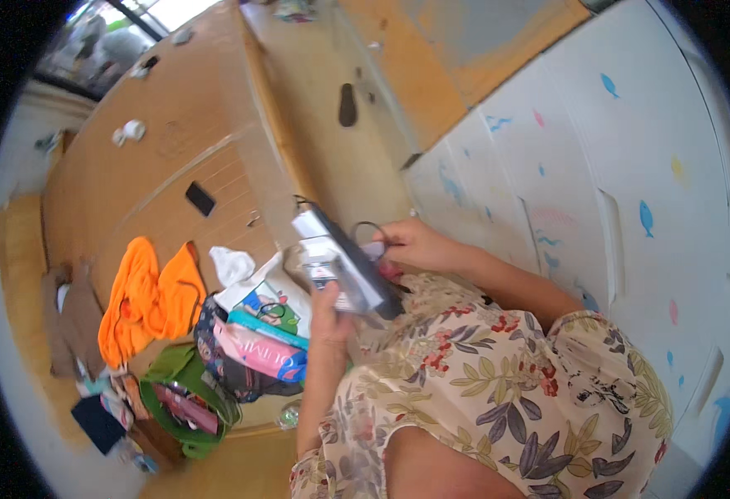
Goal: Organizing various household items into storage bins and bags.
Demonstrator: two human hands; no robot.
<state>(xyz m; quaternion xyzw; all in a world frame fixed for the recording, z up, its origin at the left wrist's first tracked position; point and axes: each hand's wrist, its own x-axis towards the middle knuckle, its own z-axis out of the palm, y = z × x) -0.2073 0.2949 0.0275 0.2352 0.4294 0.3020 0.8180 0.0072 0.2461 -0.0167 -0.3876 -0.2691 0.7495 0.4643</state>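
In front of my chest my left hand grips a bundle: a dark flat case or box with white packets bearing print against its near side. The blur hides what exactly these are. My right hand is just to the right of the bundle, fingers closed on a thin dark loop of cord. A small pale purple thing shows by its fingertips, partly covered. Left of the bundle, on the bed edge, lie a white printed bag and a pink pack.
A bed-like brown platform carries a smartphone, orange clothing and a white cloth. A green basket of items stands at lower left. White drawers with fish prints stand at right. A dark shoe lies on the floor.
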